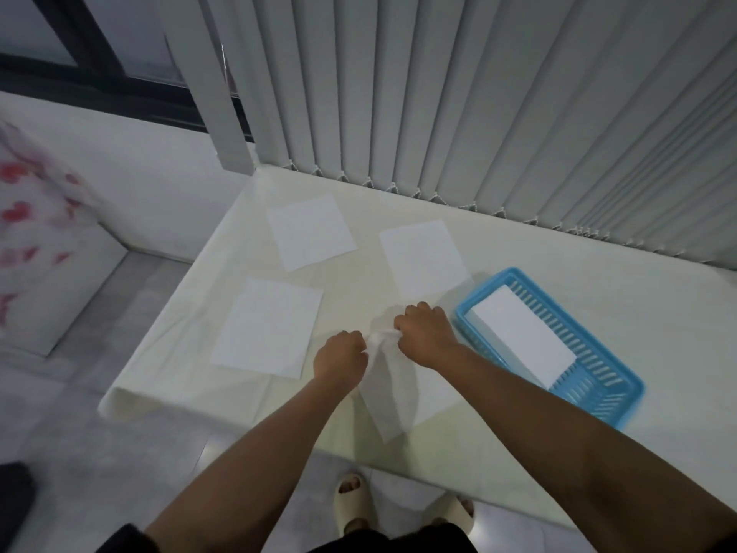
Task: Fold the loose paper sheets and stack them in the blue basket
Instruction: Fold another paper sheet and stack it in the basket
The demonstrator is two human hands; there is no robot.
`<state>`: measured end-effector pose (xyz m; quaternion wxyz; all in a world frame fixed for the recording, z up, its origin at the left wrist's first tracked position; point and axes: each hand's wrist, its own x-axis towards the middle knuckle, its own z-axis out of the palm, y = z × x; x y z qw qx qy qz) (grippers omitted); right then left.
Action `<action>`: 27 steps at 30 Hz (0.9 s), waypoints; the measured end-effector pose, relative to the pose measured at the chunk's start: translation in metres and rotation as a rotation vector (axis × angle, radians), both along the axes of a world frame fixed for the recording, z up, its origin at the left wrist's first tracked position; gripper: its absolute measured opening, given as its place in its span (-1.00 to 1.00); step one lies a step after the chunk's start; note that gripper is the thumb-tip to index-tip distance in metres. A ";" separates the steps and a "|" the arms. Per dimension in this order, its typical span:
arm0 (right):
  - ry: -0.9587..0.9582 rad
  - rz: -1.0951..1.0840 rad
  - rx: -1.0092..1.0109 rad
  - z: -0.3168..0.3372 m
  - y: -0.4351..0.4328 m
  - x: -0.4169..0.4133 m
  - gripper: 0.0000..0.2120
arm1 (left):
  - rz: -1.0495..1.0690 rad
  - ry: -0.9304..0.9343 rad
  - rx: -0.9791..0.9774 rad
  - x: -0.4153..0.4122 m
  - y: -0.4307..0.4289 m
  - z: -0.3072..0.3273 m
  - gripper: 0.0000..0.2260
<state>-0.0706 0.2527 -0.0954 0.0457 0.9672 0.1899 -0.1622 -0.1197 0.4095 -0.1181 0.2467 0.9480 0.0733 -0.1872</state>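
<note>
A thin white paper sheet [385, 397] hangs lifted off the table, pinched at its top edge by both hands. My left hand [341, 359] grips its left corner and my right hand [424, 333] grips the right one, the two close together. Three loose sheets lie flat on the table: one near left [267, 327], one far left [311, 231], one far middle [422, 257]. The blue basket [606, 393] sits to the right of my right hand, with a folded white sheet [522, 339] lying inside it.
The table [558, 453] has a cream cloth over it, its left edge draped down. Grey vertical blinds [478, 93] hang along the far edge. My feet in pale slippers [351, 500] stand on the tiled floor under the near edge. A flowered cover [32, 217] shows at the left.
</note>
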 end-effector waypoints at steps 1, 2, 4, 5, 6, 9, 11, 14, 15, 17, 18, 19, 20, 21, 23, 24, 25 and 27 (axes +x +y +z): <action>-0.015 -0.002 0.031 0.002 0.000 0.000 -0.78 | -0.014 -0.035 0.000 0.000 0.002 0.002 -0.84; -0.023 -0.008 0.072 0.006 0.000 0.000 -0.80 | -0.019 -0.068 -0.021 0.001 0.005 0.003 -0.84; -0.028 -0.023 0.152 0.015 -0.001 -0.003 -0.87 | 0.008 -0.093 -0.104 0.001 0.010 0.010 -0.85; -0.026 -0.027 0.177 0.019 -0.003 -0.005 -0.89 | 0.015 -0.100 -0.135 0.001 0.013 0.014 -0.85; -0.030 -0.021 0.190 0.022 -0.005 -0.007 -0.88 | -0.003 -0.112 -0.148 0.000 0.016 0.017 -0.84; -0.103 0.070 0.146 0.028 -0.016 -0.019 -0.78 | -0.153 -0.169 -0.152 -0.010 0.020 0.023 -0.83; -0.133 0.136 0.077 0.026 -0.026 -0.029 -0.73 | -0.271 -0.174 -0.118 -0.020 0.020 0.022 -0.80; -0.118 0.124 0.061 0.016 -0.039 -0.047 -0.71 | -0.385 -0.134 -0.047 -0.033 0.020 0.014 -0.73; -0.113 0.118 0.062 0.013 -0.042 -0.054 -0.71 | -0.414 -0.129 -0.035 -0.035 0.020 0.012 -0.71; -0.084 0.129 0.045 0.008 -0.048 -0.066 -0.70 | -0.457 -0.118 -0.014 -0.039 0.020 0.009 -0.68; -0.055 0.130 0.033 0.005 -0.050 -0.072 -0.69 | -0.465 -0.106 -0.003 -0.041 0.020 0.008 -0.65; -0.025 0.123 0.027 0.003 -0.052 -0.078 -0.67 | -0.461 -0.094 0.006 -0.043 0.020 0.007 -0.62; 0.002 0.107 0.030 0.001 -0.053 -0.083 -0.64 | -0.442 -0.081 0.006 -0.044 0.020 0.007 -0.59; 0.026 0.083 0.037 -0.001 -0.053 -0.088 -0.61 | -0.409 -0.068 -0.009 -0.043 0.019 0.006 -0.57; 0.065 0.034 0.045 -0.004 -0.055 -0.099 -0.51 | -0.329 -0.064 -0.059 -0.041 0.016 0.004 -0.59; 0.077 0.010 0.050 -0.007 -0.056 -0.103 -0.45 | -0.301 -0.079 -0.071 -0.039 0.014 0.003 -0.62; 0.082 -0.017 0.051 -0.009 -0.056 -0.109 -0.38 | -0.285 -0.099 -0.064 -0.037 0.011 0.002 -0.66; 0.036 -0.056 0.033 -0.016 -0.057 -0.119 -0.34 | -0.257 -0.126 -0.022 -0.032 0.004 0.002 -0.69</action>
